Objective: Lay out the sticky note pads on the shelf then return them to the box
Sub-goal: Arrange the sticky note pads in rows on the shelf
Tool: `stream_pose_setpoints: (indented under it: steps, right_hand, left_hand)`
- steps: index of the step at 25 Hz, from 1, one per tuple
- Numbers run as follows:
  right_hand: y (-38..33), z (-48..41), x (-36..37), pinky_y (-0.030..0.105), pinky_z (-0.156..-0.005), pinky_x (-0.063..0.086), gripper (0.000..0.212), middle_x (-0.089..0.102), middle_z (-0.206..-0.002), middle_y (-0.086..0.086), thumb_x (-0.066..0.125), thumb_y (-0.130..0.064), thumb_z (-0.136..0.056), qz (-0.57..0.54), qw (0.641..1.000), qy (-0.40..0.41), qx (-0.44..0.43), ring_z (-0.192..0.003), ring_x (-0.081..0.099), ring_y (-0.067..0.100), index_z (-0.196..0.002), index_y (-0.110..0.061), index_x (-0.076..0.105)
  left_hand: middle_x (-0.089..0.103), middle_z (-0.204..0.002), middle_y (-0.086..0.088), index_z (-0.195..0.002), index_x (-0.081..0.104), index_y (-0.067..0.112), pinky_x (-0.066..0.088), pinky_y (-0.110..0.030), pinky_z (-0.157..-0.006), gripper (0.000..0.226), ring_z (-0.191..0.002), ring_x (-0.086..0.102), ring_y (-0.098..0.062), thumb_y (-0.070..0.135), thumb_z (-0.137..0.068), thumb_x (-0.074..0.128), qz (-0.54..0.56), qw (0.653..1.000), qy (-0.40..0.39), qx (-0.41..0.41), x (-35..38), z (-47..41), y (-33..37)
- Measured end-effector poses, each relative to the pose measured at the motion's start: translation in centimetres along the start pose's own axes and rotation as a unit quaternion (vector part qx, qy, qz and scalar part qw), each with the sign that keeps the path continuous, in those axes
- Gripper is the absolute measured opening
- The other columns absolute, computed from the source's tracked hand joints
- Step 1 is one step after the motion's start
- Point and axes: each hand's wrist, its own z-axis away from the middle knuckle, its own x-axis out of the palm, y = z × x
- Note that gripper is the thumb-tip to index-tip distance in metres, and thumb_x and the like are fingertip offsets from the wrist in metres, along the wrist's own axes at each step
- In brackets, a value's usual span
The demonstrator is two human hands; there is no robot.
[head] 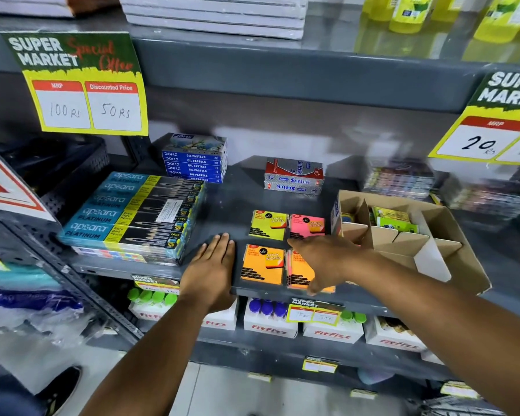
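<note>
Several sticky note pads lie in a square on the grey shelf: a yellow pad and a pink pad behind, an orange pad in front, and a second orange pad partly hidden under my right hand. That hand reaches over it with fingers spread, thumb near the shelf's front edge; whether it grips the pad is unclear. My left hand rests flat and open on the shelf, just left of the front orange pad. The cardboard box with dividers stands to the right, holding green packets.
Apsara pencil boxes are stacked at the left, blue oil pastel boxes behind them, and red-and-silver Softek boxes at the back middle. Price signs hang from the shelf above. Fitfizz bottle cartons fill the shelf below.
</note>
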Motion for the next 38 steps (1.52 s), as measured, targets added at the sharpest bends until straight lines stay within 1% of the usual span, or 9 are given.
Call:
stream_pose_setpoints:
  steps: [3,7,12,16,18,28,33,36,38]
  right_hand:
    - [0.0,0.2,0.0,0.043,-0.086,0.056,0.109,0.064,-0.119,0.007,0.086,-0.047,-0.066,-0.012,1.000,0.008,0.001,-0.105,0.062,0.027,-0.150,-0.017,0.024]
    - [0.1,0.3,-0.9,0.035,-0.081,0.052,0.106,0.063,-0.118,0.005,0.085,-0.042,-0.070,-0.032,0.999,-0.001,-0.007,-0.105,0.059,0.025,-0.152,-0.017,0.022]
    - [-0.7,-0.7,-3.7,0.032,-0.078,0.045,0.110,0.057,-0.136,0.008,0.082,-0.045,-0.072,-0.088,0.995,0.040,-0.004,-0.116,0.057,0.027,-0.155,-0.019,0.015]
    - [-4.2,-3.1,-3.8,0.038,-0.078,0.053,0.108,0.066,-0.115,0.010,0.082,-0.047,-0.070,-0.070,0.995,0.065,-0.031,-0.106,0.061,0.030,-0.153,-0.015,0.021]
    - [-5.2,-4.3,-3.3,0.038,-0.077,0.054,0.103,0.066,-0.112,0.010,0.083,-0.048,-0.069,-0.061,0.996,0.058,-0.035,-0.103,0.062,0.031,-0.149,-0.013,0.027]
    - [-6.1,-5.8,-2.3,0.040,-0.085,0.053,0.111,0.058,-0.133,0.012,0.086,-0.048,-0.065,-0.040,0.998,0.040,-0.028,-0.115,0.058,0.032,-0.150,-0.013,0.024]
    - [-4.3,-4.4,-3.8,0.044,-0.105,0.043,0.124,0.039,-0.154,0.014,0.084,-0.055,-0.064,-0.098,0.994,0.052,-0.025,-0.136,0.043,0.033,-0.155,-0.014,0.010]
    - [-1.1,-2.2,-4.8,0.040,-0.093,0.050,0.116,0.055,-0.141,0.009,0.087,-0.053,-0.061,-0.073,0.997,0.027,-0.002,-0.122,0.055,0.029,-0.150,-0.017,0.021]
    - [-0.3,-0.7,-3.4,0.034,-0.081,0.049,0.120,0.064,-0.124,0.007,0.086,-0.054,-0.062,-0.011,1.000,-0.024,0.005,-0.109,0.060,0.027,-0.152,-0.016,0.017]
  left_hand:
    - [0.000,-0.160,-0.012,-0.149,0.002,0.007,0.003,-0.037,-0.118,0.099,-0.146,0.000,-0.026,0.045,-0.080,0.062,-0.004,1.000,0.008,-0.001,0.2,0.0,0.0]
    - [-0.002,-0.160,-0.012,-0.149,0.000,0.008,0.002,-0.037,-0.118,0.106,-0.146,-0.003,-0.025,0.048,-0.073,0.062,0.001,1.000,0.003,0.002,0.1,0.1,0.0]
    - [-0.009,-0.160,-0.008,-0.149,-0.005,0.010,-0.001,-0.036,-0.119,0.107,-0.145,-0.010,-0.020,0.050,-0.072,0.057,0.015,1.000,-0.006,0.009,-0.1,0.2,-0.2]
    - [-0.006,-0.160,-0.009,-0.149,-0.002,0.010,0.001,-0.037,-0.119,0.105,-0.146,-0.008,-0.021,0.050,-0.071,0.055,0.017,1.000,-0.003,0.011,-0.1,0.2,-0.2]
    - [-0.003,-0.160,-0.011,-0.150,0.002,0.008,0.002,-0.037,-0.119,0.105,-0.146,-0.005,-0.022,0.050,-0.069,0.055,0.017,1.000,0.001,0.013,-0.1,0.3,-0.2]
    - [0.010,-0.159,-0.014,-0.148,0.015,0.005,0.008,-0.040,-0.118,0.107,-0.146,0.007,-0.027,0.046,-0.063,0.064,0.020,1.000,0.012,0.020,-0.2,0.2,-0.2]
    - [0.003,-0.160,-0.011,-0.150,0.008,0.008,0.003,-0.037,-0.118,0.107,-0.146,-0.001,-0.024,0.048,-0.067,0.062,0.024,0.999,0.007,0.020,-0.1,0.2,-0.2]
    - [-0.003,-0.160,-0.009,-0.150,0.002,0.009,0.001,-0.037,-0.119,0.107,-0.146,-0.006,-0.023,0.050,-0.070,0.060,0.015,1.000,-0.002,0.018,-0.3,0.2,-0.3]
    - [-0.005,-0.160,-0.009,-0.150,0.001,0.008,0.001,-0.038,-0.119,0.108,-0.146,-0.006,-0.023,0.050,-0.070,0.061,0.010,1.000,-0.004,0.015,-0.2,0.2,-0.2]
